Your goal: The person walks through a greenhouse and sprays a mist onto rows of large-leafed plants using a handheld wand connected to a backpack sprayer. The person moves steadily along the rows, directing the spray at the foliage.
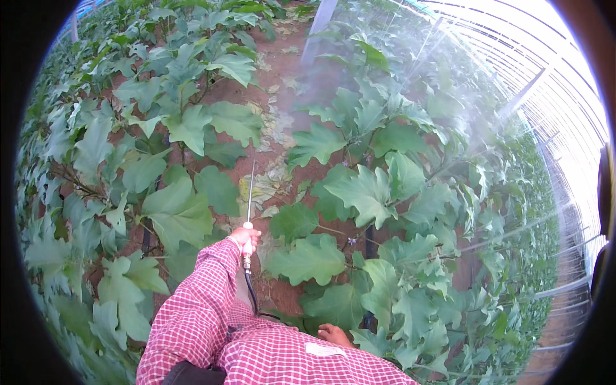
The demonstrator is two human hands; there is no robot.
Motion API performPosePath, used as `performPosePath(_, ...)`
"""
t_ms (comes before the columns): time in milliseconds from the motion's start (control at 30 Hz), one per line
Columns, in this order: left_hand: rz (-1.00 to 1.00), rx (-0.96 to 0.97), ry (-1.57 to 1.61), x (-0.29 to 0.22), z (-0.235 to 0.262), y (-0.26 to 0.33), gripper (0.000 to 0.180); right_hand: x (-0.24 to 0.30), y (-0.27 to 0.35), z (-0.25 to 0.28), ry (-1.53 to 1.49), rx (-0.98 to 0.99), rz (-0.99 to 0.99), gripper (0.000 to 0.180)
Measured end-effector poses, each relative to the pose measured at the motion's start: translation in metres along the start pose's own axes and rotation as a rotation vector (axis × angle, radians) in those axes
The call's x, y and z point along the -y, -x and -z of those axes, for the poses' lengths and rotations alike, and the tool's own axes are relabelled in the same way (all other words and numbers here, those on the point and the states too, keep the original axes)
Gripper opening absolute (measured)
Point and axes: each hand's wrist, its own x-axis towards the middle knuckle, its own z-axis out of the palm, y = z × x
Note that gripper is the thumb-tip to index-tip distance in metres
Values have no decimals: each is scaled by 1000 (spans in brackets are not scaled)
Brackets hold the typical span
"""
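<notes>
One thin, light, stiff spray wand points to 12 o'clock; left hand fingers clench its grip, right hand relaxed.

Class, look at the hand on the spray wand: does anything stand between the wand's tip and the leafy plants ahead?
Nothing visible does. The left hand grips the spray wand, which points over bare soil between the plants; only fine mist hangs ahead.
</notes>
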Motion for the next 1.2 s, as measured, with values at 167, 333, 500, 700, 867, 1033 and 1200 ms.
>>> performPosePath(167, 90, 49, 108, -61, 9, -56, 17, 81, -32, 25, 33, 9, -99, 41)
performPosePath(333, 54, 161, 159, -159, 18, -90, 19, 165, -88, 37, 146, -25, -12, 43)
performPosePath(500, -48, 190, 39, -261, -4, -68, 19, 264, -144, 58, 85, -33, -90, 44)
performPosePath(700, -248, 264, -80, -348, -30, -54, 18, 345, -184, 82, 11, 17, -141, 41)
performPosePath(867, -440, 253, -169, -425, -78, -76, 18, 367, -216, 110, 59, 22, -124, 40)
performPosePath(1033, -515, 139, -226, -492, -109, -113, 19, 396, -268, 146, 145, 49, -42, 40)
performPosePath(1200, -340, 126, -148, -534, -130, -177, 17, 450, -333, 209, 132, 51, 72, 39)
